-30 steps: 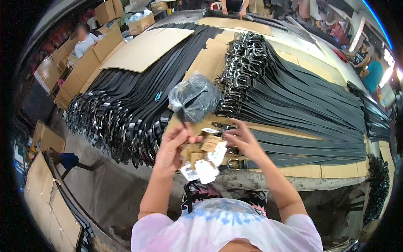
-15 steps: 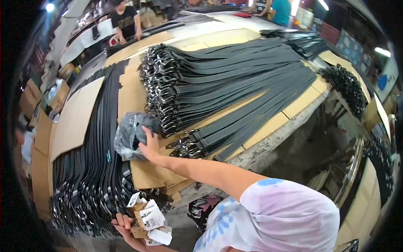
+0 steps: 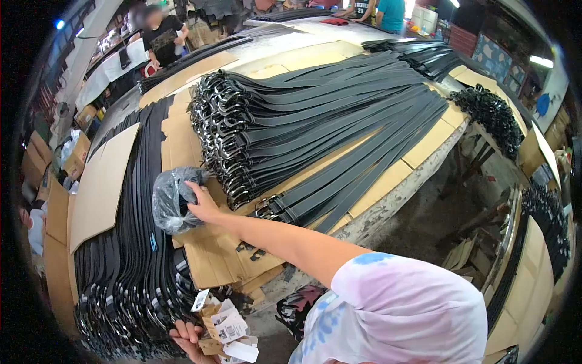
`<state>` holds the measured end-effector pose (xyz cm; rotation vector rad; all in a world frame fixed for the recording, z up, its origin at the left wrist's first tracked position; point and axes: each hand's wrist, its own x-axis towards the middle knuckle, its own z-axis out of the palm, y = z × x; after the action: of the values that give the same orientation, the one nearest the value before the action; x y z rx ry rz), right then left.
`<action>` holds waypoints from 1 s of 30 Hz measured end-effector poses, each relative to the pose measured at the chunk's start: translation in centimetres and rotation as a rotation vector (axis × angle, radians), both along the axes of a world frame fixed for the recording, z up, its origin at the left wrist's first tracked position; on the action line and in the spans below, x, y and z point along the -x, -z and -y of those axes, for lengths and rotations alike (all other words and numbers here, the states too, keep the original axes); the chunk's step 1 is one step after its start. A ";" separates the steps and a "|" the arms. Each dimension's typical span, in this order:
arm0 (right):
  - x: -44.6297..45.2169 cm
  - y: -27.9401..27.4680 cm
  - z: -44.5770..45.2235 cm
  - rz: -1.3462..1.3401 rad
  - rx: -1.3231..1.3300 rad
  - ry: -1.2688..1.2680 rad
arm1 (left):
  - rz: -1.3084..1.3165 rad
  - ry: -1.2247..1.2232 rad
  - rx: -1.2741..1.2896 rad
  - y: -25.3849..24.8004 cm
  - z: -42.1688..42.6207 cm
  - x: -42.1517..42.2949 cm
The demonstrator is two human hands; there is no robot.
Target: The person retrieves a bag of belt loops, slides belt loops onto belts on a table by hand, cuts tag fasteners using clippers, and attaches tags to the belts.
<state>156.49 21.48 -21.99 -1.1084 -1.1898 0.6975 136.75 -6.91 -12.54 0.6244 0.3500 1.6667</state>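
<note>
My right hand [image 3: 205, 205] reaches across to a clear plastic bag [image 3: 170, 207] with dark contents that lies on the cardboard [image 3: 209, 264]. Its fingers grip the bag's near side, with the tips partly hidden. Low in the view, my left hand [image 3: 189, 341] is closed around a bunch of white and brown paper tags [image 3: 229, 330], some printed with barcodes. Just right of the bag are the metal buckles [image 3: 227, 145] of a wide spread of black belts [image 3: 327, 103]. A smaller group of belts [image 3: 339, 200] lies nearer to me.
More black belts [image 3: 130, 242] hang over the table's left side, buckles down, partly under a cardboard sheet [image 3: 106, 182]. Piles of dark buckles [image 3: 488, 115] sit at the right. A person in black [image 3: 162, 39] and one in teal [image 3: 391, 15] are at the far side.
The view has shifted a little, moving most of the scene left. My right hand stays on the bag and my left hand keeps the tags. The person in black has raised an arm.
</note>
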 end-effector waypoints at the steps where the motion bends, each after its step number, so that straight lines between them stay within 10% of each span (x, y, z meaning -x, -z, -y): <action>1: 0.1 0.2 -1.0 0.004 -0.045 -0.004 | -0.002 0.006 0.001 -0.4 0.0 0.1; 30: 7.4 -4.0 -4.5 -0.337 0.302 0.776 | 0.055 0.030 0.076 0.8 -1.3 1.5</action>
<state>149.13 25.95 -17.96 -1.5027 -0.3098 0.4280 135.24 -5.57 -13.39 0.5241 0.3614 1.6304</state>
